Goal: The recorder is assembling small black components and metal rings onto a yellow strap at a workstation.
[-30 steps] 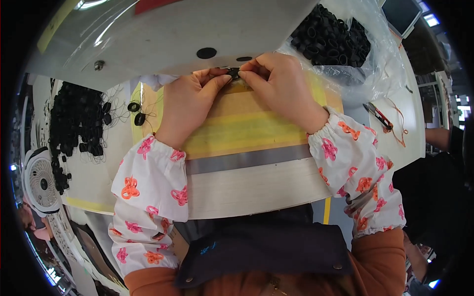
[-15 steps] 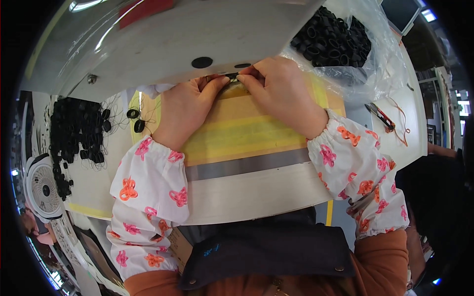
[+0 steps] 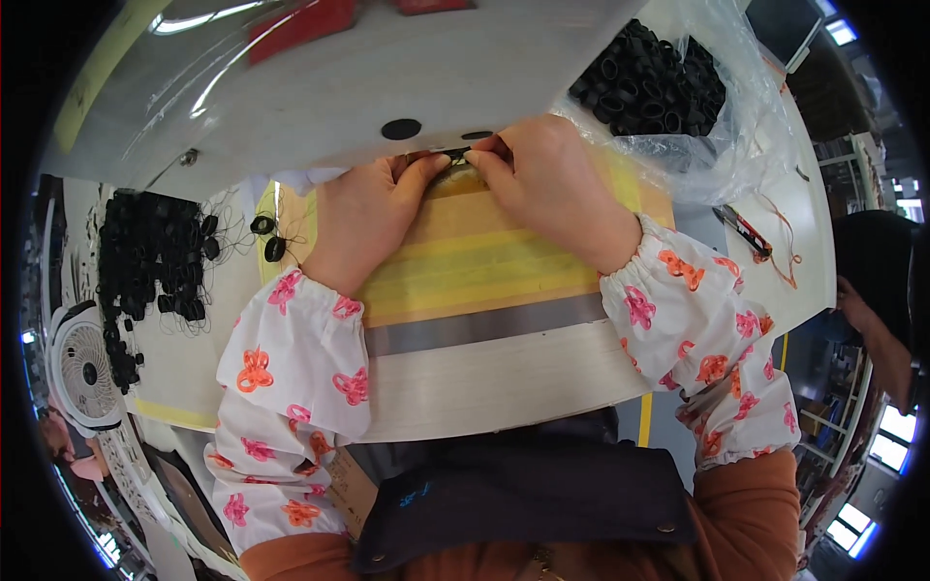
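Note:
Under the edge of a large pale grey machine head, my two hands meet over a small black piece. My left hand pinches its left side between thumb and fingertips. From the other side my right hand pinches it too, the two thumbs a short gap apart. Most of the piece is hidden by the fingers and the machine, so its exact kind does not show. Beneath my wrists lies a work surface covered in yellow tape.
Black bands fill a clear plastic bag at the far right. Near it lie a red-and-black cutter and an orange cord. On the left are many black loops with loose threads and a white fan. Another person's arm shows at right.
Both my hands keep their pinch at almost the same spot. The view has shifted slightly, and the person at the right edge has moved farther away.

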Demonstrator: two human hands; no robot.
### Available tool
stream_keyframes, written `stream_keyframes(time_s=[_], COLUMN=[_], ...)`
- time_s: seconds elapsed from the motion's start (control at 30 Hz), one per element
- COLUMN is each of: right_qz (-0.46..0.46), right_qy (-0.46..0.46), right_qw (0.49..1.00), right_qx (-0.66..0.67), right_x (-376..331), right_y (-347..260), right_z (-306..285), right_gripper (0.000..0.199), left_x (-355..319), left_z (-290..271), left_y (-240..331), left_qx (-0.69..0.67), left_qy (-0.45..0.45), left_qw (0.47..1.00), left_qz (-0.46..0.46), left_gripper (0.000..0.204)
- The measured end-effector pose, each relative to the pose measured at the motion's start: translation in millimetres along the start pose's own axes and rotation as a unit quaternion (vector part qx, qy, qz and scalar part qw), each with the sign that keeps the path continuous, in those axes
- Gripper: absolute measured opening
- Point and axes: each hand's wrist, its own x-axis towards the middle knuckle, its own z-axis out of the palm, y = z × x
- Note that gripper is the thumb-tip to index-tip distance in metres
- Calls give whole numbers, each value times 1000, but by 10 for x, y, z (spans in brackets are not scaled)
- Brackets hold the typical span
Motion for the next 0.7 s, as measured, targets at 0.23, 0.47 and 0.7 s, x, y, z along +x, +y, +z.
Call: stream_keyframes(time_s=[0.23,0.47,0.7], right_qz=[22,30,25], right_qy=[-11,-1,21], right_qw=[1000,1000,999], right_qx=[-10,3,25], right_x=[18,23,16], right_y=[-65,-16,22], right_z=[18,27,27], right_gripper=[9,9,10], left_x=[-27,20,18], left_z=[2,15,-20], left_y=[-56,-56,3], left_qx=[-58,23,-58], left_qy=[13,-10,-23], left_qw=[998,1000,997], left_qz=[-36,2,-35], left_gripper=[33,27,25])
